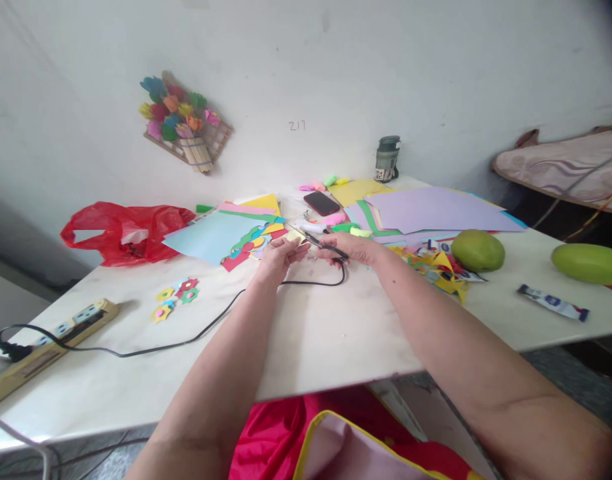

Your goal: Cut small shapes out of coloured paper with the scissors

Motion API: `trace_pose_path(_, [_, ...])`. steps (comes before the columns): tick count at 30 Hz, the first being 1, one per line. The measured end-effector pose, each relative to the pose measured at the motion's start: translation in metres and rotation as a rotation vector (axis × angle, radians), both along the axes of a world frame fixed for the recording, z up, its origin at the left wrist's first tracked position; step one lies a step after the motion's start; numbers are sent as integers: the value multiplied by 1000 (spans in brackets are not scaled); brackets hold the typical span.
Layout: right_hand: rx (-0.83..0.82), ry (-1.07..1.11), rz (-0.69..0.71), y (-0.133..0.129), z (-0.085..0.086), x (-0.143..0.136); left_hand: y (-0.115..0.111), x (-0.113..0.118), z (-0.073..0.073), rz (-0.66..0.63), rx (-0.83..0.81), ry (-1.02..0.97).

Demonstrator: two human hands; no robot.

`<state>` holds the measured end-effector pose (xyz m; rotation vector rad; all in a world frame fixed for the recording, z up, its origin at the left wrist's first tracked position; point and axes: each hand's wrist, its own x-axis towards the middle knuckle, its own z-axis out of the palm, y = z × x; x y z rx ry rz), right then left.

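My left hand [282, 256] pinches a small piece of pale yellow paper [294, 237] above the table. Black-handled scissors [331, 249] are gripped in my right hand [349, 247], with the blades pointing left at the paper. Whether the blades touch the paper's edge is hard to make out. Just left of my hands lies a pile of cut colored paper shapes [249, 246]. Small finished-looking paper flowers [189, 291] in yellow, red and green rest farther left on the table.
A power strip [51, 343] with a black cord [186, 341] sits at left, near a red plastic bag [131, 230]. Behind my hands are a phone [321, 203] and colored paper sheets [436, 210]. Paper scraps [436, 267], green fruits [479, 251] and a tube [553, 303] lie at right.
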<state>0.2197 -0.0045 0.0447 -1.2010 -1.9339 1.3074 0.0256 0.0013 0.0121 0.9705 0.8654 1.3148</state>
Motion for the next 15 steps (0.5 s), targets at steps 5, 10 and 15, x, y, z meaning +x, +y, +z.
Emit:
trace_pose_path(5, [4,-14,-1,4,-4,1,1,1,1,-1,-3,4])
trace_pose_path(10, [78,-17,27,5,-6,3,3,2,-1,13,6,7])
trace_pose_path(15, [7,-27,8,6,-5,2,5,0,-3,0,13,-14])
